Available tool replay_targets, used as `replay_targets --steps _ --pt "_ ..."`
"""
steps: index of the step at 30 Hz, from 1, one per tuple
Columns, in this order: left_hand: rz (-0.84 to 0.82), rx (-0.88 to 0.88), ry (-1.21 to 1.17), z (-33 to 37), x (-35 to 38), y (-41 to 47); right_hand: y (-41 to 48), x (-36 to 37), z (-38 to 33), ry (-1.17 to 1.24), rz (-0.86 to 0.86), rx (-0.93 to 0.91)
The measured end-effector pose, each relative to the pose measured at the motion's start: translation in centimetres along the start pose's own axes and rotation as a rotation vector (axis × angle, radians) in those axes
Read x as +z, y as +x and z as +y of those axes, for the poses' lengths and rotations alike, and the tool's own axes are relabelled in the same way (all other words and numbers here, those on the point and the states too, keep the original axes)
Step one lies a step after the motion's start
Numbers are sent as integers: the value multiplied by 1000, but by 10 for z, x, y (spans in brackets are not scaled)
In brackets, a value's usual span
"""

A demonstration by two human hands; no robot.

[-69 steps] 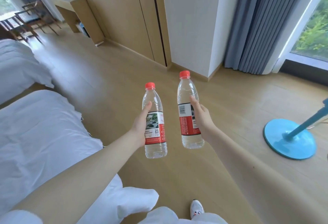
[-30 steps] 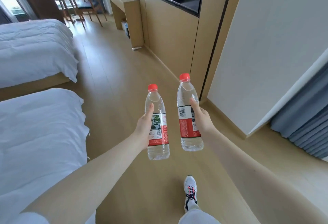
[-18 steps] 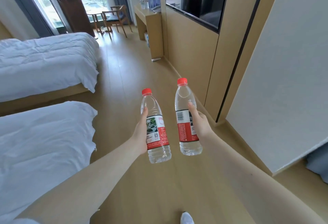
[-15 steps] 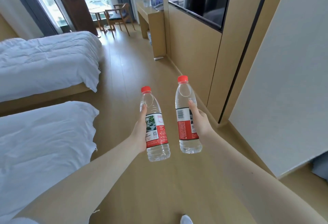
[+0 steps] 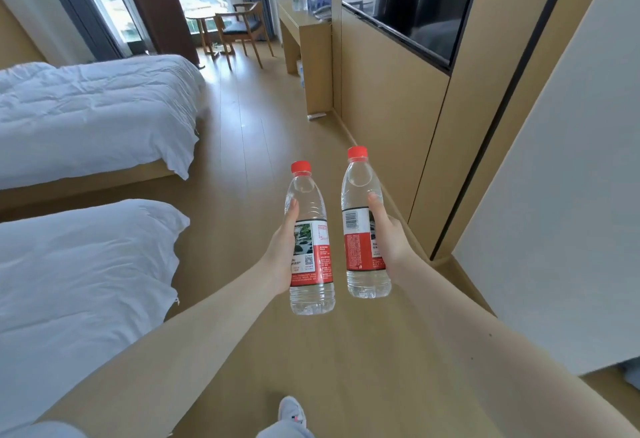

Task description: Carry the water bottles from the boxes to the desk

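Clear, ribbed plastic, both upright. The left hand [image 5: 281, 254] grips the left bottle [image 5: 309, 202], the right hand [image 5: 393, 245] grips the right bottle [image 5: 358, 183]. Their fingers are hidden behind.

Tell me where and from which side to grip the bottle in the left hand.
Grip the labelled middle of the left bottle from its left, as the left hand does: it is roughly upright, straight-walled there, and the right bottle crowds the other side.

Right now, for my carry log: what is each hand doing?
Left hand: grips the left bottle, upright.
Right hand: grips the right bottle, upright.
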State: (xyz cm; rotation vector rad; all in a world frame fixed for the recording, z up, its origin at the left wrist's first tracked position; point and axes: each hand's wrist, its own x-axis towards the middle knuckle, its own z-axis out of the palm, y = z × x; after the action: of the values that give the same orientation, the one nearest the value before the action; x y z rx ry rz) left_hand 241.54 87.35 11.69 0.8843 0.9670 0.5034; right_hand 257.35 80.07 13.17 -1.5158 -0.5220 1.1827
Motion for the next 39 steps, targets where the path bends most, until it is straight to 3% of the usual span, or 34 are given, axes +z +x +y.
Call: replay_targets --steps 10,18,28,39 --pt "-116 39 -65 65 -37 104 91 34 -39 -67 65 -41" --pt "-131 138 -43 160 -102 170 186 112 -104 -141 83 -104" --pt "-49 128 -162 181 -190 223 255 199 -111 -145 -15 -75" --pt "-10 108 -209 209 -241 288 359 248 -117 -174 -183 -48"
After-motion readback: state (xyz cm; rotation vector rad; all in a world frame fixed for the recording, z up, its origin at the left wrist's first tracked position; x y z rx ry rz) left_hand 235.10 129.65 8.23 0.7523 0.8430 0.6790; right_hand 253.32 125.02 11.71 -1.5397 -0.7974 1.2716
